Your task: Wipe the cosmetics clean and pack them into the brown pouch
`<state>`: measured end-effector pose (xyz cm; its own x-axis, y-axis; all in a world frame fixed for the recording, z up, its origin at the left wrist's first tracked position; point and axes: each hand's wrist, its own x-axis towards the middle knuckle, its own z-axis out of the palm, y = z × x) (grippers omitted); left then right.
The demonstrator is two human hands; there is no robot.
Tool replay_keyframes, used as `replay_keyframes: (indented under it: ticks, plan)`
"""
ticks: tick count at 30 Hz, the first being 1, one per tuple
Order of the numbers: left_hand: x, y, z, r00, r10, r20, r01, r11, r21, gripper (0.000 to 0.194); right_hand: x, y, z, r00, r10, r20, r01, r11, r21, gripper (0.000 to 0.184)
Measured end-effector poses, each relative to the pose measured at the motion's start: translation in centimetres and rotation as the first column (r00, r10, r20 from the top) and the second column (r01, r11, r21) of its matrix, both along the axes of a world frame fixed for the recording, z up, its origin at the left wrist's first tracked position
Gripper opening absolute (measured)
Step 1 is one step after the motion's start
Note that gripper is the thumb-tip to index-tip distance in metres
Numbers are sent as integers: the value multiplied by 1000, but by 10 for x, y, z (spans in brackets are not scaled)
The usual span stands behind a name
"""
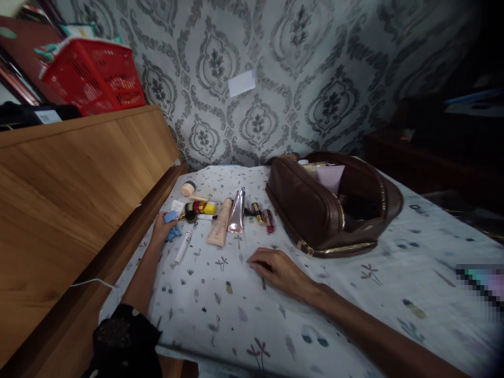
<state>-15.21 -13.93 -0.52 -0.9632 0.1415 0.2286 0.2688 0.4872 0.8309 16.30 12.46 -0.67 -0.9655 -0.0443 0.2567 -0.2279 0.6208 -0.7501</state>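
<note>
At the left side of the cosmetics, my left hand (159, 229) is closed on a crumpled blue cloth (171, 217). My right hand (277, 266) rests on the patterned sheet, its fingers curled together with nothing seen in them. Between the hands lie a beige squeeze tube (219, 223) and a shiny rose-metallic tube (237, 214). A white slim tube (183, 248) is just right of my left hand. Small bottles crowd beside the cloth, one with a yellow cap (210, 208). A black-and-gold lipstick (257, 212) and a small red bottle (268, 220) lie farther right.
A brown zippered bag (303, 205) stands unzipped at the right, with a pale pink item (331, 176) inside. Along the left runs a wooden panel (90, 173), topped by a red basket (94, 73). A patterned wall (275, 105) closes off the back.
</note>
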Motion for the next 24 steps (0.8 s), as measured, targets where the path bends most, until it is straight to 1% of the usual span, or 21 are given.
replay_keyframes:
  ticks: [3, 7, 10, 14, 18, 20, 21, 23, 24]
  plan:
    - [11, 1, -1, 995, -98, -31, 98, 995, 2, 39, 0, 0, 2, 1000, 3, 2, -3, 1000, 0, 26]
    - [24, 3, 3, 978, -205, -39, 203, 978, -56, 38, 2, -1, 5, 1000, 8, 5, -8, 1000, -5, 27]
    - [30, 5, 7, 972, -226, -66, 218, 970, -104, 38, 2, -2, 6, 1000, 10, -5, -10, 1000, -11, 26]
    - [38, 10, 10, 968, -229, -102, 216, 968, -126, 32, 1, -1, 2, 1000, 10, -14, -10, 1000, -6, 25]
    - [49, 24, 14, 959, -249, -138, 231, 964, -130, 30, 1, 0, -2, 999, 11, -31, -11, 1000, 0, 23]
    - [61, 36, 18, 938, -305, -166, 273, 943, -190, 31, 0, 0, -3, 999, 10, -39, -10, 1000, -1, 23]
    - [68, 43, 20, 918, -348, -190, 298, 922, -248, 30, 0, 0, -3, 999, 10, -41, -10, 1000, -2, 23]
    - [87, 59, 25, 872, -431, -232, 324, 863, -389, 28, 0, 0, -4, 999, 13, -43, -13, 1000, 4, 22]
    - [98, 68, 27, 854, -470, -225, 339, 829, -445, 29, 0, 0, -4, 999, 15, -46, -15, 1000, 7, 21]
